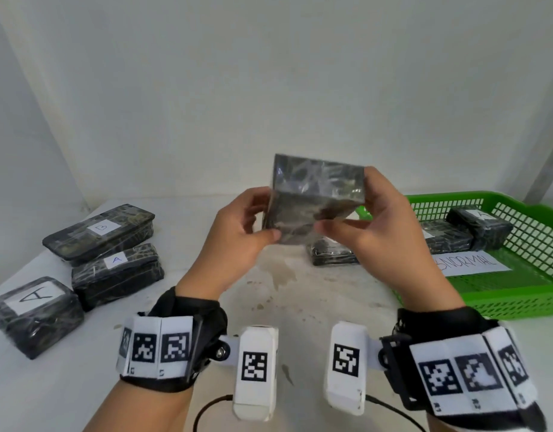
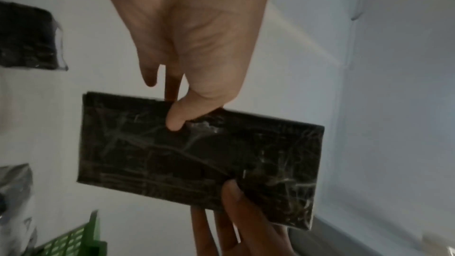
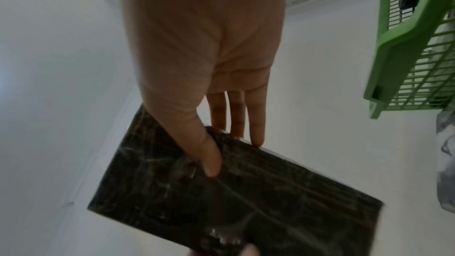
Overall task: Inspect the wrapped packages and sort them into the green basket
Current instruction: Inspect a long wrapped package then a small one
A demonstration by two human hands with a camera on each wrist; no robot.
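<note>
Hands (image 1: pixel 238 232) raised, pinching package (image 1: pixel 312 198).

Glossy plastic-wrapped package (image 1: pixel 312 198); plastic basket (image 1: pixel 518 300)

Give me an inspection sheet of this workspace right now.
Surface: white table, stained near the middle.
Job's things: dark plastic-wrapped package held up; three labelled packages on the left; green plastic basket on the right holding two packages and an ABNORMAL sheet; one package beside it.
Clutter: nothing seen.
Grippers: left hand and right hand each pinch the held package.
Cables: black wrist-camera cables.
Surroundings: white walls.
</note>
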